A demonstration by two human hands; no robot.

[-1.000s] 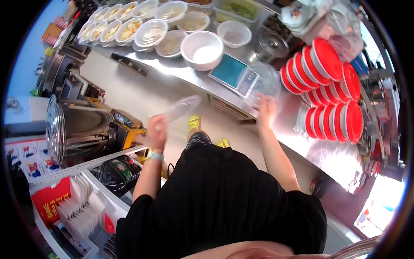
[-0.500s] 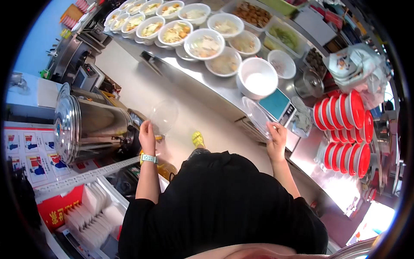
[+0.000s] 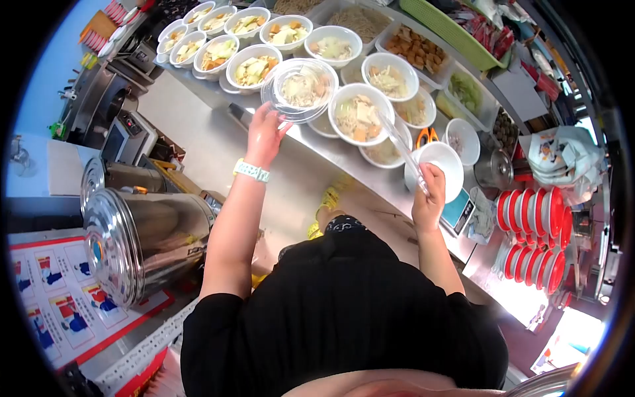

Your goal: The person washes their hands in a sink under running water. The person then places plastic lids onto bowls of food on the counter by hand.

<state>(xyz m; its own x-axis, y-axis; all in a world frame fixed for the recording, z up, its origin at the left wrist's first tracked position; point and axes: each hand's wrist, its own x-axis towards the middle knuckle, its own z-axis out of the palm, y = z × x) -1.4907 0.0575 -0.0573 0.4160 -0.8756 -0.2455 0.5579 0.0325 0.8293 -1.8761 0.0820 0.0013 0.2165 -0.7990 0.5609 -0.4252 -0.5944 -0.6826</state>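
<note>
My left hand [image 3: 266,135] pinches the near rim of a round clear lid [image 3: 281,111], which overlaps a white plastic bowl of food [image 3: 304,87]. In my right hand [image 3: 430,193] is another clear lid [image 3: 401,147], tilted almost edge-on. Its upper end is close to the right side of a bowl with tofu pieces and noodles [image 3: 360,114]. Behind my right hand stands a white bowl [image 3: 447,165] with no food showing in it, and orange-handled scissors [image 3: 426,136] lie beside this bowl.
Rows of filled bowls [image 3: 250,68] cover the steel counter's left part. Bins of tofu cubes [image 3: 417,49] and greens [image 3: 464,92] line its back. To the right are a teal-topped scale [image 3: 458,213] and stacked red-and-white lids [image 3: 532,212]. A large steel pot [image 3: 165,235] stands left.
I have moved closer to the counter. Both hands have carried their clear lids forward; the left lid has come from above the floor to over a filled bowl.
</note>
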